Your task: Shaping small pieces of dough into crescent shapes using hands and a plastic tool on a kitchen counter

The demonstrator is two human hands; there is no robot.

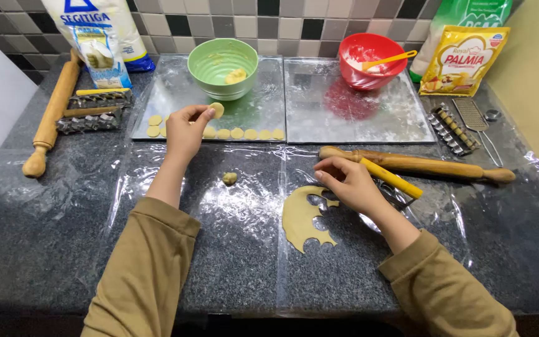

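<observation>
Home kitchen, I'd say: dark stone bench (45, 237) under plastic sheet, checkered tile wall (294, 22), metal baking trays (350, 118), rolling pins (48, 118), mixing bowls (223, 65), flour bag (98, 31) (baking setup, clearly).

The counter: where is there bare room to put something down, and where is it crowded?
Free: most of the right tray, below the red bowl; the counter front between the sleeves, left of the dough sheet, beyond a small dough lump. Crowded: the left tray, with its green bowl and dough rounds.
</observation>
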